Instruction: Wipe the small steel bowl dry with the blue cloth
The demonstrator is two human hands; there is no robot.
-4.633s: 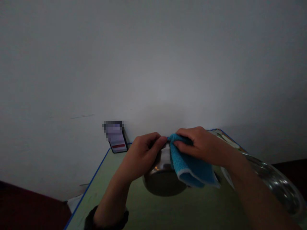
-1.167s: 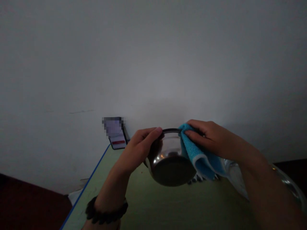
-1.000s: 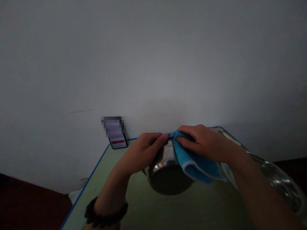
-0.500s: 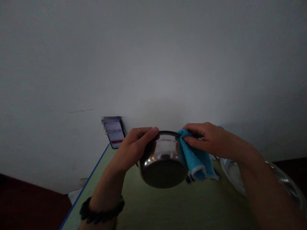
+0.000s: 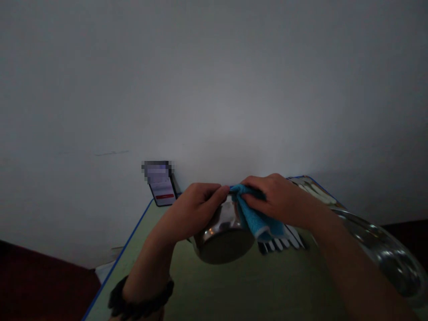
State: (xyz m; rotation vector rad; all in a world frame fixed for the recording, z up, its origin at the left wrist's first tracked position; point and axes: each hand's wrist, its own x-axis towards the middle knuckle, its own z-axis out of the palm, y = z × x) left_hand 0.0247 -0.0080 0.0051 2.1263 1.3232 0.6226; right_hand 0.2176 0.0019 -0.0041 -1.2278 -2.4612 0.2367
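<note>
My left hand (image 5: 192, 211) grips the rim of a small steel bowl (image 5: 222, 236), holding it tilted above the green table (image 5: 207, 290) with its base toward me. My right hand (image 5: 279, 200) is closed on a blue cloth (image 5: 256, 218) and presses it against the bowl's rim and right side. A dark bead bracelet (image 5: 140, 301) sits on my left wrist. The inside of the bowl is hidden.
A phone (image 5: 162, 189) leans against the grey wall at the table's far left corner. A large steel basin (image 5: 384, 254) stands at the right. A striped cloth (image 5: 284, 240) lies behind the bowl. The table's blue left edge (image 5: 120, 263) drops to a dark floor.
My right hand has slid the blue cloth leftward along the rim toward my left hand, and the bowl has dropped slightly. The same back-and-forth shows across the earlier frames.
</note>
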